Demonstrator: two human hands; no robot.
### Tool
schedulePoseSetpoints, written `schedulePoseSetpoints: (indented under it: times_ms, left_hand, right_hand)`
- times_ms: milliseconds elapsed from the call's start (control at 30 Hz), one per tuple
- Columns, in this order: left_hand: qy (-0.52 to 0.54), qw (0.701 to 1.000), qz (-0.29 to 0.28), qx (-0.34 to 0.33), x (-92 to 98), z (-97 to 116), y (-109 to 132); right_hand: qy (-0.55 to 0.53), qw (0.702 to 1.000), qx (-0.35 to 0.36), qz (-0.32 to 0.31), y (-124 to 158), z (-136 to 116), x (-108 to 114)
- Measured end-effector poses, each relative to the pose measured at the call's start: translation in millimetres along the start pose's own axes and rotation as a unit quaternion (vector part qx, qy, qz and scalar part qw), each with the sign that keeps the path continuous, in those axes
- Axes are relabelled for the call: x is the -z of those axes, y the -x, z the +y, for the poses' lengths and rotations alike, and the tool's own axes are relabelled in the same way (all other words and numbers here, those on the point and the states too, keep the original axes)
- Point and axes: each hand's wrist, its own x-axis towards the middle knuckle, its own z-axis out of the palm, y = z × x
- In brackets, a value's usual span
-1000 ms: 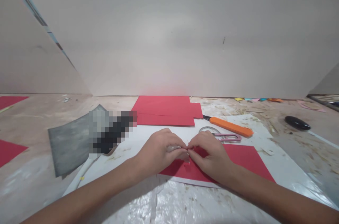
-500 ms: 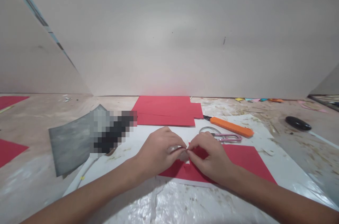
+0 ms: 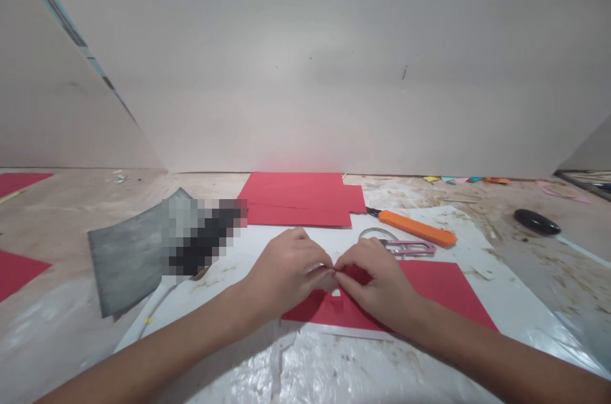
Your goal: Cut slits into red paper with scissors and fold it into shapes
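Fingertip to fingertip, my left hand (image 3: 286, 273) and my right hand (image 3: 382, 280) pinch a tiny fold of red paper just above a red paper sheet (image 3: 443, 296). Both hands are closed, and the fingers hide most of what they hold. A small cut flap (image 3: 337, 301) stands up from the sheet below the fingertips, beside a little white gap. Just beyond my right hand lies a pink cutter (image 3: 413, 247) with a metal ring by it. Behind that rests an orange utility knife (image 3: 415, 227), its tip against another red sheet.
That other red sheet (image 3: 296, 197) lies against the white wall. To the left are a grey sheet (image 3: 128, 257) and a pixelated dark object (image 3: 205, 242). A black oval object (image 3: 537, 222) lies far right. Paper scraps and shavings litter the plastic-covered table.
The pinched fingertips have shifted very slightly to the left, and the red sheet's left part with them. Otherwise everything lies as before.
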Motion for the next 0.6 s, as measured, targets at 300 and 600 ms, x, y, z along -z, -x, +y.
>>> schedulePoseSetpoints:
  times_ms: [300,600]
  left_hand:
    - [0.022,1.0,0.001,0.002,-1.9,-0.2,0.1]
    - [0.013,1.0,-0.001,0.023,-1.1,0.4,1.0]
  right_hand:
    - [0.006,1.0,-0.005,-0.007,-1.0,1.7,0.1]
    - [0.019,1.0,-0.005,-0.007,-0.7,1.4,0.4]
